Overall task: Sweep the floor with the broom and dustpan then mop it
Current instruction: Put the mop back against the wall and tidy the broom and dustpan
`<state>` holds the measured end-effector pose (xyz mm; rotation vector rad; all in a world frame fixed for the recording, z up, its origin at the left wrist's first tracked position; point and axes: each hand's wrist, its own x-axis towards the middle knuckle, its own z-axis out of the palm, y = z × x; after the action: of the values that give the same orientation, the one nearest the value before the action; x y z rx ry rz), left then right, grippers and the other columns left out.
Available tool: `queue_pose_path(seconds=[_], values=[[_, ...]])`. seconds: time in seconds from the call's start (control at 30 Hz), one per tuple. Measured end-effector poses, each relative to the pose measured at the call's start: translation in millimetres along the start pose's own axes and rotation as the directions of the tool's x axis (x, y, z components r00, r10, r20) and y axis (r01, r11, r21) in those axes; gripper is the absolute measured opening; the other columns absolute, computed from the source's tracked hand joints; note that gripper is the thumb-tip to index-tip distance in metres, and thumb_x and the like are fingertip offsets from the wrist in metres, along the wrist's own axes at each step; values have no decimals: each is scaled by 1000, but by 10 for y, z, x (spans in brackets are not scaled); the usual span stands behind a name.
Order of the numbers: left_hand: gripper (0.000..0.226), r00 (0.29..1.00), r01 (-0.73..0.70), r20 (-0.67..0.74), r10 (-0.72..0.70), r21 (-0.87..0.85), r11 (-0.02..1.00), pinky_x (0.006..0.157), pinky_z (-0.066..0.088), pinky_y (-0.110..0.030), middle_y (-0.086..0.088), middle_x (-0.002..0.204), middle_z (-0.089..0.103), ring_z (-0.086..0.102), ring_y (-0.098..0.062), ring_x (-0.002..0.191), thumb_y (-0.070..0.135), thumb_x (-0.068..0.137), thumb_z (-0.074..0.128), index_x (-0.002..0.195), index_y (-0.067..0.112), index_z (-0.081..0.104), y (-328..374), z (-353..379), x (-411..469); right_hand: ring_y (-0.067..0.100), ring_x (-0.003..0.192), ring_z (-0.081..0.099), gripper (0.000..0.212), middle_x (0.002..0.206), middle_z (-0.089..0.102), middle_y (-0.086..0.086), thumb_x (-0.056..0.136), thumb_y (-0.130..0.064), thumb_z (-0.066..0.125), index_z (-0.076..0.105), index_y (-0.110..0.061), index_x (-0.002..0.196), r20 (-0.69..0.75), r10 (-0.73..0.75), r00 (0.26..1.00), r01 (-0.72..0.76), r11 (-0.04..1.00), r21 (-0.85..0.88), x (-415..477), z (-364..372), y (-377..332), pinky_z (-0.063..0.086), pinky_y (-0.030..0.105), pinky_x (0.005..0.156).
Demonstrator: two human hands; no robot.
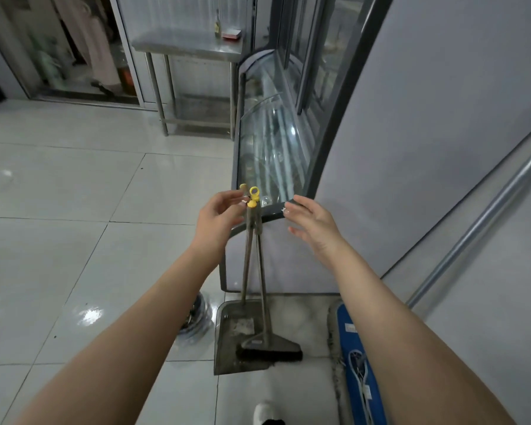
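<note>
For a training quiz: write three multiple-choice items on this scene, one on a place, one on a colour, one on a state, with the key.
1. Where does the broom head rest?
A. in the dustpan
B. on the steel table
C. on the blue mop

2. What colour is the cap on the handle tops?
A. red
B. yellow
C. green

3. What is the right hand doing?
A. gripping the mop
B. holding a cloth
C. open, holding nothing

Key: 1 A, the bristles sit on the dustpan's tray. 2 B, the cap is yellow. 3 C, its fingers are spread, clear of the handles; the left hand is at the handle tops.
</note>
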<state>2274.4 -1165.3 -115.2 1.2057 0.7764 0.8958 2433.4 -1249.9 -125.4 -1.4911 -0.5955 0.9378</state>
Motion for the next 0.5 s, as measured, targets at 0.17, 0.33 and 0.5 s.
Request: queue_pose_path(seconds=[0.17, 0.33, 0.5], values=[[22, 999, 39, -17, -39, -8, 999, 64, 53, -13, -4, 94, 66, 64, -8, 83, -2, 90, 52, 111, 3, 58, -244, -46, 212, 13, 106, 59, 51, 129, 59, 6, 87, -10, 66, 47, -11, 134, -18, 58, 998, -59, 997, -45, 281, 57, 196, 44, 40, 102], [21, 994, 103, -51, -99, 70, 992, 79, 52, -25, 2, 91, 68, 65, -1, 75, 0, 89, 55, 107, 9, 60, -545, -86, 563, 12, 109, 58, 53, 129, 58, 4, 86, -15, 68, 47, -13, 135, -6, 125, 992, -126, 991, -49, 794, 71, 458, 45, 36, 101], [20, 984, 171, -67, -164, 123, 978, 84, 50, -29, 4, 89, 68, 64, 3, 74, -1, 89, 54, 103, 12, 60, -818, -39, 961, 12, 112, 56, 51, 130, 57, 5, 88, -14, 66, 46, -10, 135, -5, 184, 983, -184, 983, -22, 1362, 57, 676, 42, 33, 100]])
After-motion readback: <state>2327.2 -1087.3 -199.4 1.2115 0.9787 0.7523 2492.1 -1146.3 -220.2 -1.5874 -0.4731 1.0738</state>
